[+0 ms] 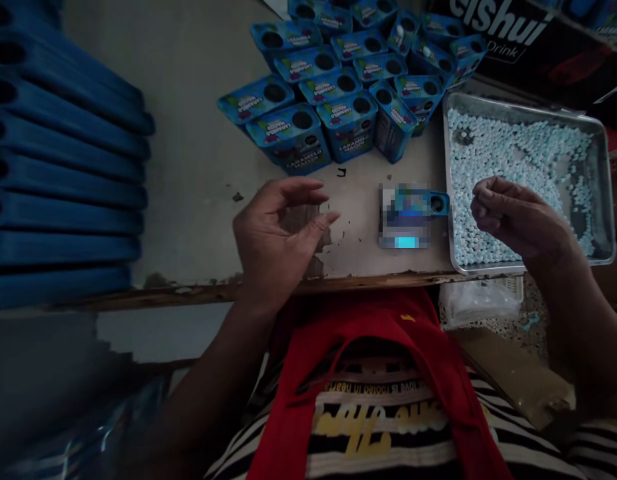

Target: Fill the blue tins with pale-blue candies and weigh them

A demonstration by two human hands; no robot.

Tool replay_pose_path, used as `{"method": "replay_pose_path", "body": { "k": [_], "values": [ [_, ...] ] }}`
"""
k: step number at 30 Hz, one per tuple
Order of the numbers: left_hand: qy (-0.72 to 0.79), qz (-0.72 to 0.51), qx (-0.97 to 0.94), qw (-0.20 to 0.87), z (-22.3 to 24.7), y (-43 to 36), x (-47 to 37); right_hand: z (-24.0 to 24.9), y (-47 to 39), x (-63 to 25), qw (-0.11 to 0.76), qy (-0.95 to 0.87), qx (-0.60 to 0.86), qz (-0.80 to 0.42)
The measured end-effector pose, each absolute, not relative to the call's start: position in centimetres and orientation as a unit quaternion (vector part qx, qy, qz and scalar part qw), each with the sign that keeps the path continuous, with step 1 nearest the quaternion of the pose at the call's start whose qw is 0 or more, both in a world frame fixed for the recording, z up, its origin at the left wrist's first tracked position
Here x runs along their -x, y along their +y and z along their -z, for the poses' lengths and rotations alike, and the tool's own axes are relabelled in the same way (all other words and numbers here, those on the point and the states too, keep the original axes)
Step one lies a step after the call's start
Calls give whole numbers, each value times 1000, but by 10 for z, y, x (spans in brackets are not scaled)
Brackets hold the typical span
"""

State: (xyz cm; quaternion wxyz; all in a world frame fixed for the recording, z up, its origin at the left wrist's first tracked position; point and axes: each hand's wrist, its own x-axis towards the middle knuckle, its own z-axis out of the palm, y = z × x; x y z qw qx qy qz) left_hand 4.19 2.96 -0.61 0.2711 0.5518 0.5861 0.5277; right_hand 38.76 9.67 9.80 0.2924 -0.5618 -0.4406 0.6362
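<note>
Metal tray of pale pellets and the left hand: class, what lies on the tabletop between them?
In the head view: a small blue container and, overlapping it, a pixelated object with a bright cyan patch.

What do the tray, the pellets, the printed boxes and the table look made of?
Tray: metal, probably steel, from its thin, shiny grey rim.
Pellets: matte and chalky-looking, perhaps pressed candy; too small to be sure.
Boxes: plastic or coated card, by their smooth, printed faces.
Table: pale coating, apparently over wood, given chips and brown edge.
</note>
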Motion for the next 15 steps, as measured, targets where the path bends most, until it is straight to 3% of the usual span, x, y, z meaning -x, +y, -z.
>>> {"method": "replay_pose_path", "body": {
  "k": [15],
  "values": [
    [566,-506,-590,274,-10,25,-51,-118,93,-363,297,-480,533,-630]
  ]
}}
